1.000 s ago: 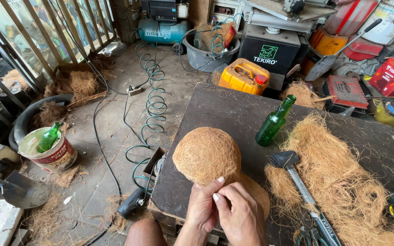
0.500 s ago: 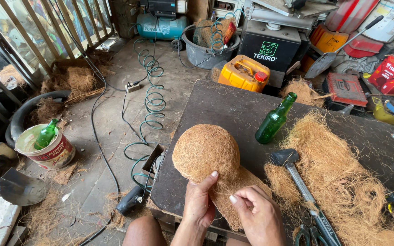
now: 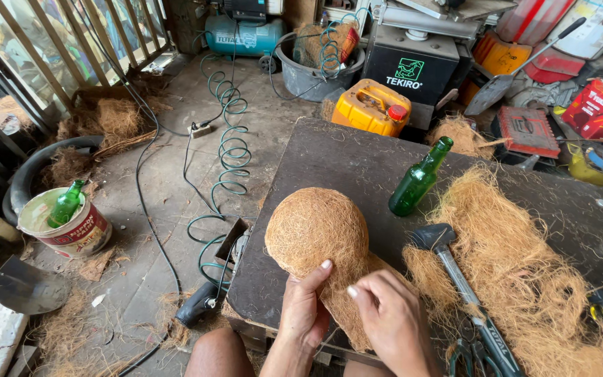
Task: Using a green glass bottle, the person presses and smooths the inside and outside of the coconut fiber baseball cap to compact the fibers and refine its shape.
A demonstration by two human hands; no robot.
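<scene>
Head view, lower centre of frame: round tan coconut-fibre dome on dark wooden board, left hand clasping its near edge, right hand pinching the fibre sheet beneath; probably light, springy, sheddable, best held by rim.

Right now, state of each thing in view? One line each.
Coir dome: rounded side up on the table, held.
Left hand: gripping the dome's lower edge, thumb on top.
Right hand: on the fibre sheet under the dome.
Green bottle: upright, uncapped, on the table.
Hammer: lying flat, untouched.
Loose fibre pile: spread on the table.
Yellow jerrycan: red cap on.
Second bottle: leaning in a bucket.
</scene>
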